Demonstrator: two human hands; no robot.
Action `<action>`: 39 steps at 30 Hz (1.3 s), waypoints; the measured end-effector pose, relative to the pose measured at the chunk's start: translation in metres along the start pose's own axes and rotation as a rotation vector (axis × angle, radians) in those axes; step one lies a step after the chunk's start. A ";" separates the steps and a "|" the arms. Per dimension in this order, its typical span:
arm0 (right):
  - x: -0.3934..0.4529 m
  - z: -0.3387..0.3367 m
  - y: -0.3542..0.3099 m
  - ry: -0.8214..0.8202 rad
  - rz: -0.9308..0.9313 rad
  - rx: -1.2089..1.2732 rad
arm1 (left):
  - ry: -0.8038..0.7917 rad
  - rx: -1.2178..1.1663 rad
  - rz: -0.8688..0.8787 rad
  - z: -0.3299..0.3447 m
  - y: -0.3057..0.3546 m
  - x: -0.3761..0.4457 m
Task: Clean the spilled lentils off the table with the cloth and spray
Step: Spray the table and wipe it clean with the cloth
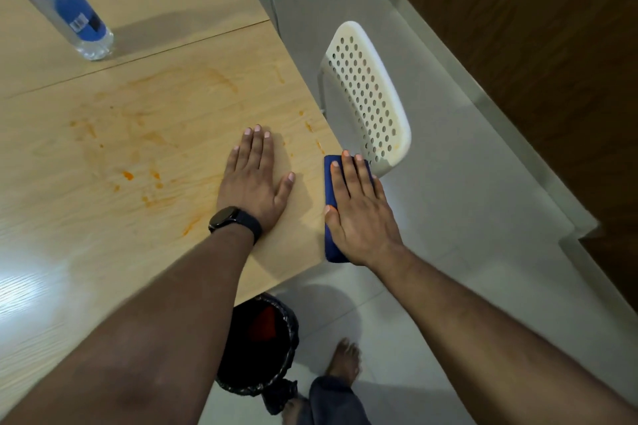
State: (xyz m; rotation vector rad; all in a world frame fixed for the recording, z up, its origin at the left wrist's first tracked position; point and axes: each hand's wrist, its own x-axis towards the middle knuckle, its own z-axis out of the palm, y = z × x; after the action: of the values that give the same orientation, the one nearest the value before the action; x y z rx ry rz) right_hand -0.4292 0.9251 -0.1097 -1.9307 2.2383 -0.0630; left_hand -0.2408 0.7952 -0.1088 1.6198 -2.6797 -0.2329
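At the bottom centre of the frame a black-lined bin (pixel 257 348) stands on the floor just under the near edge of the table (pixel 69 252). Above it, mid-frame, the left hand (pixel 253 179) lies flat on the wood with fingers together and thumb out, a dark watch (pixel 229 219) on its wrist, while the right hand (pixel 359 207) presses straight-fingered on the blue cloth (pixel 330 245) at the table's right edge. Orange lentil smears (pixel 138 155) streak the wood left of the hands, a white perforated chair (pixel 369 97) stands beyond the cloth, and a clear bottle (pixel 65 7) sits upper left.

cloth (pixel 330 217) at table (pixel 103 252) edge, rt
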 end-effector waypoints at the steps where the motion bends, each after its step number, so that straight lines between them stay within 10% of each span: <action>1: -0.003 -0.001 -0.002 0.006 0.009 -0.003 | 0.004 -0.007 0.001 -0.001 0.000 -0.002; 27: 0.027 -0.009 -0.005 0.019 -0.098 0.123 | -0.032 -0.011 -0.115 -0.007 -0.014 0.055; 39: 0.208 -0.028 -0.027 0.010 -0.137 0.030 | 0.016 -0.078 -0.165 -0.022 -0.052 0.130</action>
State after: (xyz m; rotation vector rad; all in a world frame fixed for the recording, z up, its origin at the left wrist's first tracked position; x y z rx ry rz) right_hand -0.4357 0.7134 -0.1013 -2.0700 2.0952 -0.1245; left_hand -0.2539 0.6546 -0.1032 1.8122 -2.4927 -0.3189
